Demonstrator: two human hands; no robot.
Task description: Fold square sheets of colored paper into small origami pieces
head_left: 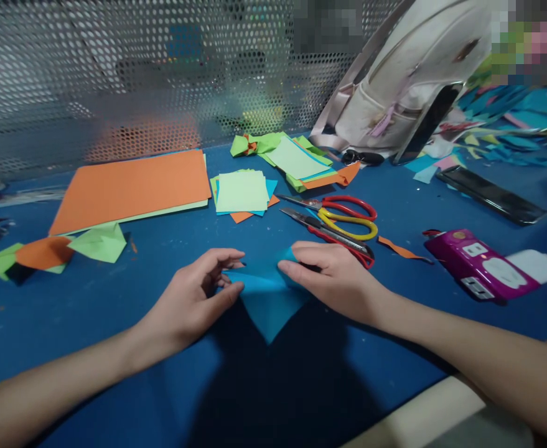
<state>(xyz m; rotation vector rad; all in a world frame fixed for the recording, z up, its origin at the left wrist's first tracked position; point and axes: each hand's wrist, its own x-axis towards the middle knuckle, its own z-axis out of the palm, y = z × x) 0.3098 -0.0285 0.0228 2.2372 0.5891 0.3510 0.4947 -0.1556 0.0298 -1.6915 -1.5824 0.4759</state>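
Note:
A folded sheet of blue paper (273, 305) is between my two hands, its point turned down toward me. My right hand (331, 274) pinches its upper right part between thumb and curled fingers. My left hand (198, 292) is curled loosely round the left corner, with the thumb in front and the other fingers behind. Just beyond my right hand lie scissors (348, 221) with one red and one yellow handle, and a red-handled cutter knife (329, 233). A stack of small square papers (242, 191), pale green on top, sits beyond the blue paper.
Large orange sheets (133, 190) lie at the back left, with folded green and orange pieces (98, 241) before them. More folded paper (296, 158) lies behind. To the right are a phone (492, 194), a purple case (481, 264), a white backpack (404, 81) and paper scraps. A perforated metal panel (137, 74) stands behind.

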